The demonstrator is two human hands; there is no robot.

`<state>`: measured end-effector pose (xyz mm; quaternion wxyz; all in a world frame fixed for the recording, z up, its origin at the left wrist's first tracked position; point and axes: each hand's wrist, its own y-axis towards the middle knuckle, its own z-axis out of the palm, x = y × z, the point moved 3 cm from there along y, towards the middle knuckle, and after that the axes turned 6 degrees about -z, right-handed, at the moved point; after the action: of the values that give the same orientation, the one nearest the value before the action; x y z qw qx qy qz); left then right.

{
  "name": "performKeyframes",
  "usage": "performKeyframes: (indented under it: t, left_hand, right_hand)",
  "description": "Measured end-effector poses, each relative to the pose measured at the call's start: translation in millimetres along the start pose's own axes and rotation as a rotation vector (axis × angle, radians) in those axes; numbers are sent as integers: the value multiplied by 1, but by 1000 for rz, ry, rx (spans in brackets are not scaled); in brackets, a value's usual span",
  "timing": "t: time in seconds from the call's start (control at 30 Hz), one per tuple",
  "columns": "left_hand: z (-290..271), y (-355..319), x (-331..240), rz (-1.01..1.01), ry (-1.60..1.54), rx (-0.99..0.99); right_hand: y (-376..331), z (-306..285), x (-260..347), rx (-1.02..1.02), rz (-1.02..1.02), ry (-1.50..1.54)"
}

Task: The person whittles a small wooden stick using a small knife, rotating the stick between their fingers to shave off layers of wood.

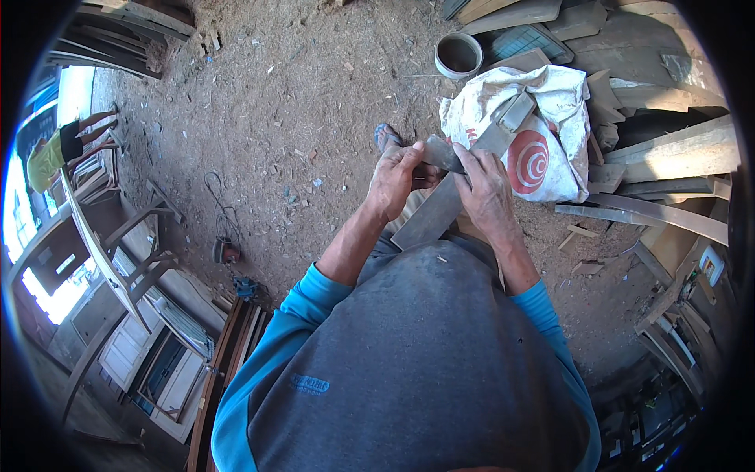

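Observation:
In front of my body, both hands hold a short, flat, dark grey metal blade (443,154). My left hand (397,175) pinches its left end between thumb and fingers. The fingers of my right hand (484,187) are closed on its right end. Beneath the hands a narrow grey board (431,217) slants from my lap up to the right. A small greyish block (517,112) sits on the board's far end. That end of the board lies over a white sack (560,102) with a red ring print.
A round tub (458,55) with dark contents stands beyond the sack. Stacked planks (676,149) fill the right side. On the left lie a corded power tool (226,252) and long timber strips (216,377). Another person (59,153) is at far left. Wood chips litter the dirt floor (291,102).

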<state>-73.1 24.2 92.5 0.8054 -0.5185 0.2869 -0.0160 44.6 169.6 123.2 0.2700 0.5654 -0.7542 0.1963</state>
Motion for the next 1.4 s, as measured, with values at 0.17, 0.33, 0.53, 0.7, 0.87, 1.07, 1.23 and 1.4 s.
performKeyframes:
  t: [0.17,0.33,0.53,0.7,0.87,1.07,1.23,1.4]
  left_hand:
    - [2,1,-1,-42,-64,26]
    - [-2,-1,3,-26,-2,8]
    - [-14,-15,-4,-17,322,28]
    - [-22,-35,-5,70,385,53]
    - [-19,-31,11,305,964,-131]
    - [-6,2,79,13,1173,63]
    - [5,14,58,-65,1211,162]
    - [26,9,-8,-56,1010,426]
  right_hand:
    - [1,-5,-2,10,10,54]
    - [2,-6,-3,69,-17,82]
    - [-2,0,9,72,23,133]
    - [-3,6,19,110,9,124]
    - [-10,4,-4,-49,91,234]
    - [-51,-26,-44,-54,308,208]
    - [-107,-32,-54,-115,409,183]
    - [-155,-39,-55,-281,548,270]
